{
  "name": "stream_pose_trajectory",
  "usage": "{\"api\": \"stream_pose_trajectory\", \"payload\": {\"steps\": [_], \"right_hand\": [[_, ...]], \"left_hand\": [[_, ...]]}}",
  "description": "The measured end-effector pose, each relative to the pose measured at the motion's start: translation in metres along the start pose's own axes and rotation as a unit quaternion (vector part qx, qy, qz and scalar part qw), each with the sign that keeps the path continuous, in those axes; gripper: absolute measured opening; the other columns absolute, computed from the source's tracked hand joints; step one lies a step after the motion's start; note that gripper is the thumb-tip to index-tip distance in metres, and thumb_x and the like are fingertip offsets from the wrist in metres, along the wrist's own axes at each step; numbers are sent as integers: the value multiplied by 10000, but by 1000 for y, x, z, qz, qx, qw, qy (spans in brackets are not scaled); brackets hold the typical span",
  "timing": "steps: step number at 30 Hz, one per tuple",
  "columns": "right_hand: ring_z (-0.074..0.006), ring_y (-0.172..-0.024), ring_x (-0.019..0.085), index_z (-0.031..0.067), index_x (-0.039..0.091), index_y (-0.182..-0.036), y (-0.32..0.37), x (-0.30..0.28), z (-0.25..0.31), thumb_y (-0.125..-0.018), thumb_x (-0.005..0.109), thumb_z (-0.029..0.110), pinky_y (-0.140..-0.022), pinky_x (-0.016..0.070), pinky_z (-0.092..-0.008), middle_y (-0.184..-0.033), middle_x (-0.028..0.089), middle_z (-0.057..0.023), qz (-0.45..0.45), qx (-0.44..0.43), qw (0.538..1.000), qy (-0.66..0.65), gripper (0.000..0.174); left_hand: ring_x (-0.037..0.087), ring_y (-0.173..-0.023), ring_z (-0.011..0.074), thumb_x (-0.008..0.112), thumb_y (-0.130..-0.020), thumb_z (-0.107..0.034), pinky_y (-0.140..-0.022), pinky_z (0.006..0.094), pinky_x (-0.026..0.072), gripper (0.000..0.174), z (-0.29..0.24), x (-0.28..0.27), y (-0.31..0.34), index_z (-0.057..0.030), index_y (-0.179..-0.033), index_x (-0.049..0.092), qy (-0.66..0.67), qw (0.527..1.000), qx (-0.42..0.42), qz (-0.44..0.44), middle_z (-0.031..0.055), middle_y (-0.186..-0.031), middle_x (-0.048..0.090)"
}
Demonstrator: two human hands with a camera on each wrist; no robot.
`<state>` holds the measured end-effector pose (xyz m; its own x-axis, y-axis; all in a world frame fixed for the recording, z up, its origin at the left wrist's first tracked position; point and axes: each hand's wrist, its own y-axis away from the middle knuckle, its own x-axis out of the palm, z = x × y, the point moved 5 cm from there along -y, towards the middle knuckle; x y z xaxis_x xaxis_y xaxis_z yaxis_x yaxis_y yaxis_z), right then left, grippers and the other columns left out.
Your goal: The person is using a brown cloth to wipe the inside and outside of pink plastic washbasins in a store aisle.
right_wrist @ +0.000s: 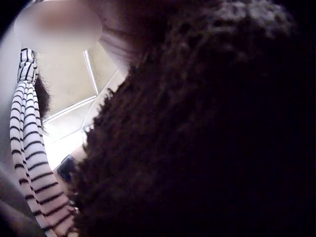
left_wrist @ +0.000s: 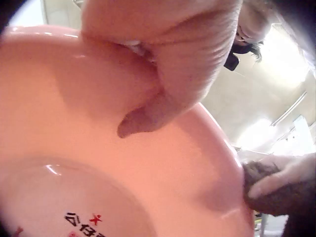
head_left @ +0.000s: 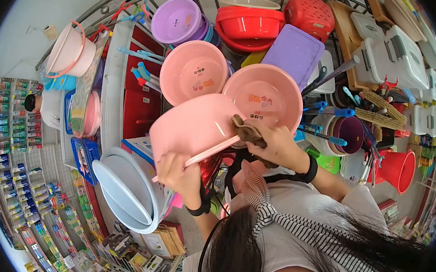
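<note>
A pink plastic basin (head_left: 191, 128) is held up on its side in front of the person's chest. My left hand (head_left: 178, 176) grips its rim; in the left wrist view the thumb (left_wrist: 140, 121) lies on the inner wall, above printed characters on the bottom. A brown fuzzy cloth (head_left: 249, 132) is bunched in my right hand (head_left: 281, 150), against the basin's outer side near the rim. Much of the right wrist view is filled by the dark cloth (right_wrist: 143, 153), which hides the right fingers there.
Two more pink basins (head_left: 193, 68) (head_left: 280, 81) stand just beyond the held one. Nearby are a purple lid (head_left: 294, 54), red basins (head_left: 249, 22), pale blue tubs (head_left: 122, 196) at left and brush handles (head_left: 330, 111) at right. Shelves of small goods (head_left: 24, 168) line the left.
</note>
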<state>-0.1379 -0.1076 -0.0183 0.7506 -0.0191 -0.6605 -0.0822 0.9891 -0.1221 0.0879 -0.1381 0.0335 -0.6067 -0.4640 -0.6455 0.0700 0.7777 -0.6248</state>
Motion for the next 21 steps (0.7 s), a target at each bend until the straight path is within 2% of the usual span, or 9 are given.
{"api": "stream_pose_trajectory", "payload": {"steps": [3,8,10,11,12,14,17,19,21], "right_hand": [[-340,-632,647,109,529,-1235,-3,1,-13,-775,691,221,-571,514,-443,-741,653,-159,-31,-47,997,-46,501],[-345,-638,643,86,519,-1073,4,18,4,-754,715,263,-562,501,-428,-747,651,-157,73,-20,997,7,414],[-348,-630,642,83,514,-1083,11,29,11,-757,711,259,-553,498,-433,-746,650,-162,55,-38,998,-13,420],[-352,-623,640,81,508,-1094,13,33,15,-761,708,255,-544,494,-437,-744,648,-167,36,-53,997,-32,426],[-357,-631,641,75,503,-1092,15,37,15,-775,700,254,-549,498,-448,-755,648,-183,31,-31,997,-56,415],[-360,-619,640,72,502,-1090,14,39,19,-781,697,257,-546,501,-448,-741,646,-187,26,-20,996,-80,409],[-362,-587,634,64,502,-1095,17,46,20,-790,693,256,-536,506,-446,-705,638,-190,30,-14,995,-89,408],[-362,-566,631,59,503,-1102,22,49,21,-792,694,253,-528,509,-443,-683,633,-188,41,-22,996,-71,412],[-344,-587,644,57,548,-1096,27,50,23,-738,743,207,-521,517,-408,-712,644,-158,43,-37,998,-31,435]], "left_hand": [[474,-592,262,598,-505,49,-627,355,382,148,3,-12,-4,-53,-573,516,-38,999,16,-25,46,-575,464],[494,-805,222,676,-648,34,-731,364,376,196,-7,-10,-7,-74,-755,553,-142,977,11,-157,79,-899,544],[494,-937,237,670,-790,10,-802,393,410,338,-1,-12,2,-87,-1054,483,-148,927,-171,-300,100,-1063,504],[494,-937,237,670,-790,10,-802,393,410,338,5,-10,8,-87,-1054,483,-149,926,-170,-304,100,-1063,504],[499,-1004,254,654,-836,-26,-866,420,417,393,26,-3,19,-94,-1131,404,97,900,-285,-316,129,-1126,490],[483,-1192,293,621,-915,-123,-1027,478,402,509,42,20,30,-99,-1290,278,518,718,-371,-281,211,-1292,440],[472,-1242,289,614,-922,-113,-1058,518,385,605,19,23,22,-133,-1369,207,644,624,-377,-230,217,-1373,420],[456,-1268,285,595,-943,-117,-1067,491,377,681,16,30,25,-127,-1452,143,610,637,-408,-237,229,-1404,421],[472,-1257,280,536,-972,-125,-1062,464,383,610,16,36,29,-89,-1466,180,509,723,-427,-190,188,-1401,431]]}}
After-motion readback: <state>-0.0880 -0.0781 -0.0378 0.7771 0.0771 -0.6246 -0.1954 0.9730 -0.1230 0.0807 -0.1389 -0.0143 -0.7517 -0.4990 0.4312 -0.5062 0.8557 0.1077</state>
